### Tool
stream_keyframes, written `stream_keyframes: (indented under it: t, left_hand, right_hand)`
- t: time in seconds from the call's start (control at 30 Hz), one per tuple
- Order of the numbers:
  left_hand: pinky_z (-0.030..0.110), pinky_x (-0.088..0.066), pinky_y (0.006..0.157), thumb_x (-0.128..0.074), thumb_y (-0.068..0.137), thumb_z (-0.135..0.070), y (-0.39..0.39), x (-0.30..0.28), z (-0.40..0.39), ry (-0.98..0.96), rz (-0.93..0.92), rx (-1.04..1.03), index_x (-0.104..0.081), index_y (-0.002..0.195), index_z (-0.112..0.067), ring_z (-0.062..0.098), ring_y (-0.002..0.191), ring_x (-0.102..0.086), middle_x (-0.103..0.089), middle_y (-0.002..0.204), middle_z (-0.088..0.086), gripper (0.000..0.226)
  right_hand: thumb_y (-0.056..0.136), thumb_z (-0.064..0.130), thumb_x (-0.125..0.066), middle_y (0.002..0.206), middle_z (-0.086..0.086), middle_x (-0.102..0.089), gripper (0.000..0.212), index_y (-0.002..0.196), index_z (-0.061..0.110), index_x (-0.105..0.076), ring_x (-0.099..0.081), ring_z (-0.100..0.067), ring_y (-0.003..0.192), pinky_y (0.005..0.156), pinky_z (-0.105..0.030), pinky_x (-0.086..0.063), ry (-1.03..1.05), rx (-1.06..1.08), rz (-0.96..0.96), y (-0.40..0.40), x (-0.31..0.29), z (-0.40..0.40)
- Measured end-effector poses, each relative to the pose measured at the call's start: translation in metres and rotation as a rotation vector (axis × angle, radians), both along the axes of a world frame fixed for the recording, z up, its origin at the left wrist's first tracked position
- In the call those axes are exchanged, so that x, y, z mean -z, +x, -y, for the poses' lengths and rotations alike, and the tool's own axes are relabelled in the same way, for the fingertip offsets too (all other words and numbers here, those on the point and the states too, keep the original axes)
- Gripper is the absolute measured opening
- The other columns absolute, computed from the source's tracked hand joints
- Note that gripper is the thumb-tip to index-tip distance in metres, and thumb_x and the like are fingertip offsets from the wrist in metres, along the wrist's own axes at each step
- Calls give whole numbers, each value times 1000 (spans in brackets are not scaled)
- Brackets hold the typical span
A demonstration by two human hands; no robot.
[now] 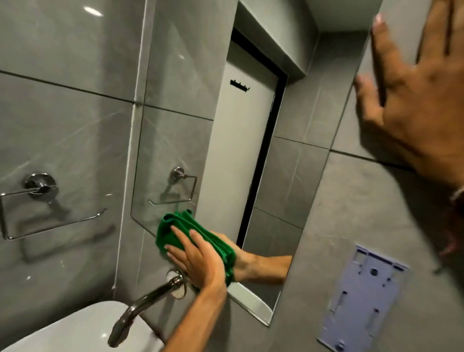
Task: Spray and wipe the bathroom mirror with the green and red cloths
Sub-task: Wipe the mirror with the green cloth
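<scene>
The left hand lies flat and open on the green cloth, fingers spread, pressing it against the lower part of the mirror. The folded cloth runs lengthwise from upper left down to lower right, along the mirror's bottom corner, just above the tap and the white basin. The right hand is open too, fingers splayed and pointing up, palm against the grey tiled wall to the right of the mirror, holding nothing. A towel ring hangs on the left wall.
</scene>
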State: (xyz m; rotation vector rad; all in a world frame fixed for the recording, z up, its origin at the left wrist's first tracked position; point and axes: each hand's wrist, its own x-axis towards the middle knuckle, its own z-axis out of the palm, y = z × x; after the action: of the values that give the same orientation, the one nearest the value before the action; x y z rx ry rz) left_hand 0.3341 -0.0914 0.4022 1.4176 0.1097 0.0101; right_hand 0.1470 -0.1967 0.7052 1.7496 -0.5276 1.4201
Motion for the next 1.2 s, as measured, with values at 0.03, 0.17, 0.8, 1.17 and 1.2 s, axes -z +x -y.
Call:
stream_keyframes:
  t: [0.03, 0.17, 0.8, 1.17, 1.2]
  left_hand:
    - [44, -3, 128, -25, 106, -42, -24, -2, 4, -12, -6, 16, -12, 160, -32, 28, 159, -1, 0, 170, 15, 56]
    - [47, -2, 126, -28, 105, -43, -120, -28, 23, 22, 59, 68, -9, 158, -38, 19, 159, 4, 6, 171, 3, 56]
    - [50, -22, 126, -41, 96, 7, -219, -451, 31, -431, 1460, 178, -18, 157, -1, 30, 156, -21, -25, 166, 17, 65]
    - [51, -26, 124, -60, 95, -40, -248, -337, 5, -81, 2111, 191, -28, 148, 16, 43, 151, -27, -30, 158, 35, 83]
    - [51, -25, 125, -56, 94, -50, -245, -320, -3, -110, 2011, 263, -27, 149, 14, 43, 152, -26, -28, 159, 34, 89]
  right_hand:
    - [106, 62, -27, 173, -27, -18, 69, 169, 36, -13, -22, -46, 162, 121, -81, -23, 1, 5, -23, -4, 2, -7]
    - [105, 57, -36, 176, -31, -11, 69, 167, 28, -26, -10, -44, 166, 128, -77, -9, 86, 57, -126, -20, -1, -34]
    - [108, 41, -47, 150, -6, -61, 51, 154, 20, -52, -58, -16, 133, 122, -38, -43, 533, -849, 355, -170, -75, -62]
    - [96, 11, -74, 109, -10, -82, 18, 114, 9, -76, -80, -25, 111, 103, -51, -63, 839, -1513, 704, -213, -33, -108]
    - [97, 7, -73, 112, -13, -81, 22, 119, 5, -72, -79, -27, 113, 104, -55, -62, 846, -1545, 745, -217, -18, -109]
